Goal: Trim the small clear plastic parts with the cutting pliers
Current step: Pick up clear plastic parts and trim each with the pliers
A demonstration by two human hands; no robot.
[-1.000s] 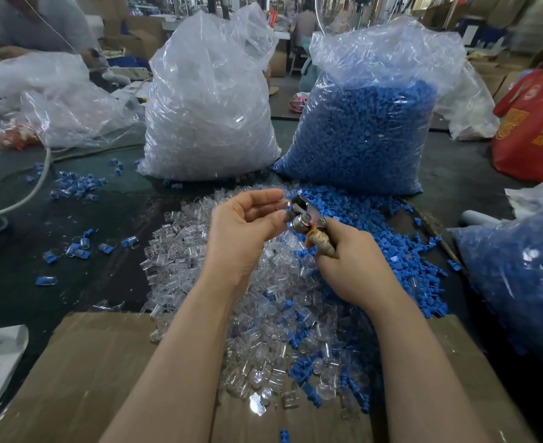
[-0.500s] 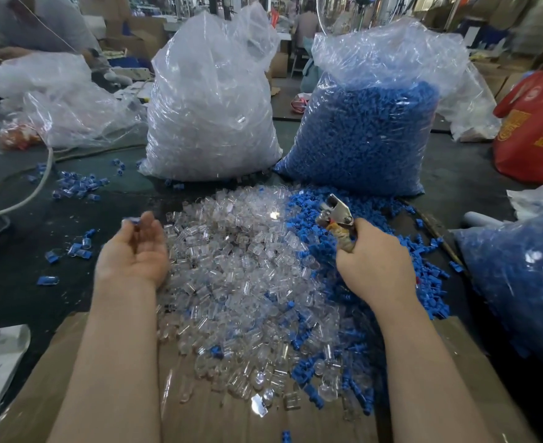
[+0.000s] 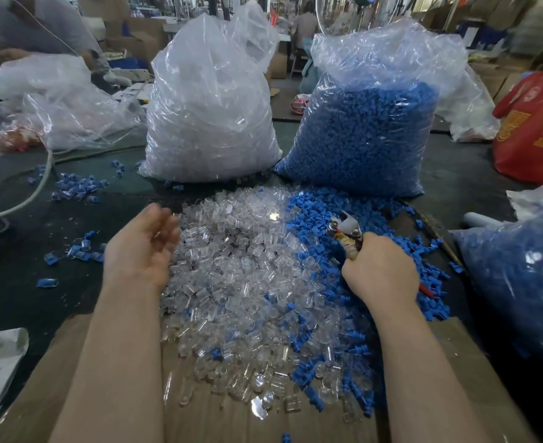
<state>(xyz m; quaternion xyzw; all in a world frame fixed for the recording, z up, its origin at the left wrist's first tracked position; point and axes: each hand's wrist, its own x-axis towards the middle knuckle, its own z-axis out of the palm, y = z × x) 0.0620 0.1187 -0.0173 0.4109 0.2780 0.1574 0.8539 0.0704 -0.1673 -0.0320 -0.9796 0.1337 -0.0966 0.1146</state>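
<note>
Fingers (image 3: 364,260) round pliers (image 3: 345,230)

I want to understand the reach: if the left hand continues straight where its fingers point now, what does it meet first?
Probably the pile of clear parts: the left hand points forward and slightly right, at the pile's left edge. Depth is unclear.

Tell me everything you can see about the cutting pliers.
The pliers are small, with a grey metal head and worn handles wrapped in pale, stained tape; a red tip shows below the right hand. That hand grips the handles, head pointing up and away, tilted left. They are held over the blue parts, right of the clear pile. The jaws look nearly closed and hold nothing visible.
</note>
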